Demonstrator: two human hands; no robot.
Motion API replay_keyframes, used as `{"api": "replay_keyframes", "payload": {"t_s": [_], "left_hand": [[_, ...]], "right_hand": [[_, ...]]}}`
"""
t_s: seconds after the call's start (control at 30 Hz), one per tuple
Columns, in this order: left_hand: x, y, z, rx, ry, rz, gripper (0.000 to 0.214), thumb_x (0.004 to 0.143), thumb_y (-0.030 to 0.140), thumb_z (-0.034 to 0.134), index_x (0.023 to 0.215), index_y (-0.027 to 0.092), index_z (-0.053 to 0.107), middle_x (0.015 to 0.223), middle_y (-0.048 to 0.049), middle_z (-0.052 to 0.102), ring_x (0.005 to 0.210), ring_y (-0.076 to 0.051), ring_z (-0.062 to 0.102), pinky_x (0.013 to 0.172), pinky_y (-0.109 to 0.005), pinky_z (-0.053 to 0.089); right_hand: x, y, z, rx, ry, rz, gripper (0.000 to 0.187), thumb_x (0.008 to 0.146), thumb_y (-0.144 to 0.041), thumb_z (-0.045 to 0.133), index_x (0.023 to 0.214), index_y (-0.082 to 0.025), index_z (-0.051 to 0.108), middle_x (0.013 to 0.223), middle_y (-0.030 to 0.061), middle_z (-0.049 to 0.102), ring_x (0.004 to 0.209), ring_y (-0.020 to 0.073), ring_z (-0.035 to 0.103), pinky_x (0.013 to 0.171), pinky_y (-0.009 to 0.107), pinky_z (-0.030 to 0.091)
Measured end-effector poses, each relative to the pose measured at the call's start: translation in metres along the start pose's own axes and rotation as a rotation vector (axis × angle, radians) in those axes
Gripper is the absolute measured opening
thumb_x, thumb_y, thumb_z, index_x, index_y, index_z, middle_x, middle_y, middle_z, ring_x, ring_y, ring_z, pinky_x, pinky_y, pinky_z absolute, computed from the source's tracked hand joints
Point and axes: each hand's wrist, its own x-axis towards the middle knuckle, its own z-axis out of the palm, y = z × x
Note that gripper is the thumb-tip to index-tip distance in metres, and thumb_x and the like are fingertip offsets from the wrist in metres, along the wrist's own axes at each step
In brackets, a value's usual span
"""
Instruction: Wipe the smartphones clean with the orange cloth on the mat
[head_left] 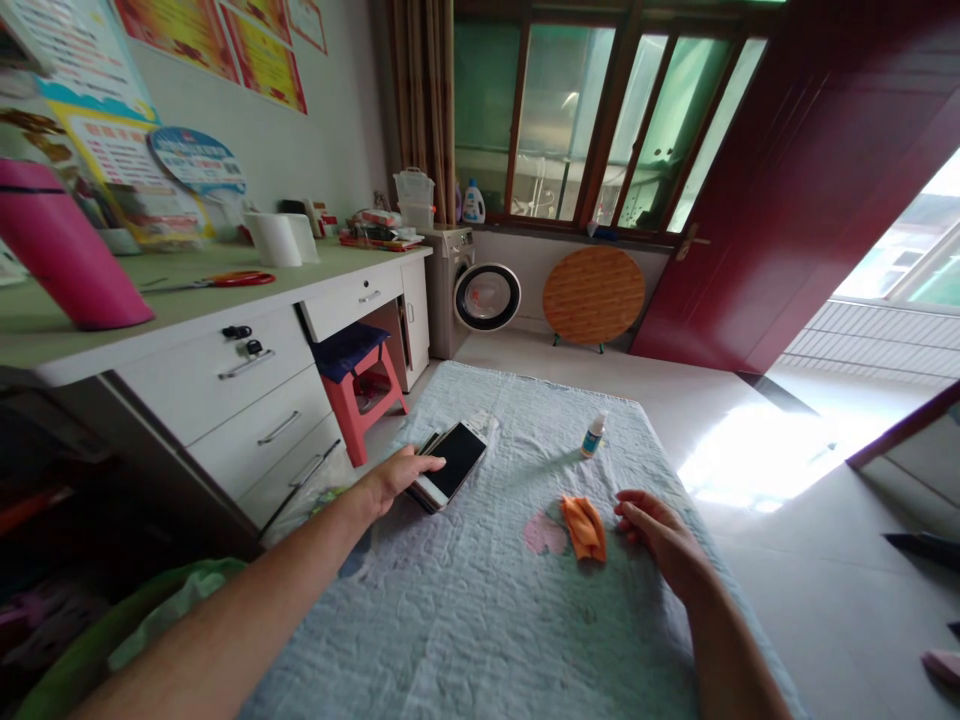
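In the head view, my left hand (399,476) grips a white-framed smartphone (459,458) at its near left edge, thumb on top near the dark screen. Beneath that phone shows the edge of another flat dark thing, perhaps a second phone; its kind is partly hidden. My right hand (651,522) hovers just right of a crumpled orange cloth (584,529), fingers loosely bent and apart, with nothing visible in them. Farther back, a small spray bottle (593,436) with a blue label stands upright.
A light blue quilted cover (480,620) lies over the table. At left is a desk (180,345) bearing a pink bottle (67,245), scissors (225,280) and a paper roll (279,240). A red stool (367,390) stands under it, near a washing machine (448,290) with its door open.
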Motion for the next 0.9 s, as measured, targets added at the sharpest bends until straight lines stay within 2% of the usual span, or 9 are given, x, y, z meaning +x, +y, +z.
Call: {"api": "replay_keyframes", "payload": {"t_s": [0.17,0.33,0.47,0.53,0.63,0.7,0.73,0.8,0.9], "left_hand": [[0.002,-0.001,-0.005,0.002,-0.071,0.000,0.043,0.064,0.033,0.080,0.099,0.018,0.060,0.070,-0.0032,0.067,0.059,-0.026,0.066,0.053,-0.035,0.053],[0.007,-0.007,-0.010,-0.058,0.010,0.010,0.072,0.064,0.032,0.084,0.127,0.017,0.051,0.084,-0.0068,0.072,0.069,-0.027,0.070,0.059,-0.033,0.055],[0.008,-0.009,-0.010,-0.091,0.054,0.003,0.083,0.065,0.031,0.084,0.137,0.017,0.045,0.090,-0.0089,0.073,0.075,-0.027,0.071,0.062,-0.032,0.055],[0.008,-0.009,-0.010,-0.104,0.058,-0.008,0.081,0.067,0.031,0.083,0.138,0.017,0.045,0.094,-0.0093,0.073,0.078,-0.028,0.071,0.062,-0.032,0.055],[0.008,-0.010,-0.009,-0.116,0.059,-0.004,0.077,0.068,0.029,0.082,0.136,0.017,0.048,0.098,-0.0092,0.073,0.082,-0.027,0.071,0.063,-0.031,0.056],[0.009,-0.011,-0.010,-0.118,0.058,0.008,0.073,0.068,0.029,0.081,0.134,0.018,0.050,0.098,-0.0082,0.073,0.083,-0.026,0.071,0.065,-0.030,0.056],[0.010,-0.012,-0.010,-0.117,0.056,0.016,0.071,0.069,0.030,0.081,0.132,0.018,0.051,0.098,-0.0078,0.073,0.084,-0.026,0.070,0.066,-0.030,0.056],[0.012,-0.013,-0.011,-0.111,0.050,0.043,0.067,0.069,0.029,0.080,0.130,0.018,0.053,0.100,-0.0076,0.073,0.087,-0.026,0.070,0.071,-0.030,0.055],[0.012,-0.014,-0.012,-0.105,0.039,0.093,0.059,0.069,0.029,0.080,0.122,0.017,0.059,0.099,-0.0079,0.073,0.091,-0.025,0.069,0.073,-0.029,0.054]], "right_hand": [[0.000,0.001,0.001,-0.014,-0.012,-0.004,0.053,0.061,-0.058,0.078,0.094,-0.018,0.066,0.074,0.0033,0.067,0.057,0.0121,0.054,0.053,0.025,0.043],[0.001,-0.001,-0.001,-0.029,-0.001,-0.004,0.052,0.060,-0.055,0.077,0.094,-0.018,0.066,0.074,0.0039,0.067,0.057,0.0125,0.053,0.054,0.026,0.043],[-0.004,-0.014,0.014,-0.148,0.171,-0.097,0.046,0.060,-0.055,0.074,0.088,-0.020,0.068,0.073,0.0036,0.065,0.061,0.0158,0.054,0.053,0.027,0.041],[-0.012,-0.024,0.039,-0.227,0.082,-0.174,0.041,0.066,-0.053,0.068,0.090,-0.020,0.070,0.079,0.0045,0.067,0.066,0.0172,0.056,0.057,0.028,0.042],[-0.025,-0.035,0.099,-0.360,-0.329,-0.194,0.033,0.075,-0.049,0.063,0.090,-0.021,0.072,0.073,0.0011,0.066,0.067,0.0173,0.057,0.061,0.029,0.041],[-0.029,-0.037,0.144,-0.413,-0.459,-0.213,0.027,0.076,-0.046,0.064,0.085,-0.022,0.071,0.076,0.0006,0.066,0.069,0.0179,0.057,0.063,0.029,0.041],[-0.029,-0.037,0.165,-0.427,-0.465,-0.216,0.026,0.076,-0.044,0.065,0.086,-0.021,0.070,0.081,0.0016,0.067,0.072,0.0187,0.058,0.065,0.030,0.041],[-0.025,-0.035,0.201,-0.364,-0.356,-0.219,0.031,0.071,-0.039,0.069,0.098,-0.022,0.068,0.094,0.0034,0.068,0.080,0.0209,0.058,0.070,0.031,0.043],[-0.015,-0.032,0.234,-0.183,-0.264,-0.234,0.038,0.074,-0.031,0.062,0.111,-0.021,0.061,0.097,0.0044,0.066,0.092,0.0235,0.058,0.078,0.034,0.045]]}}
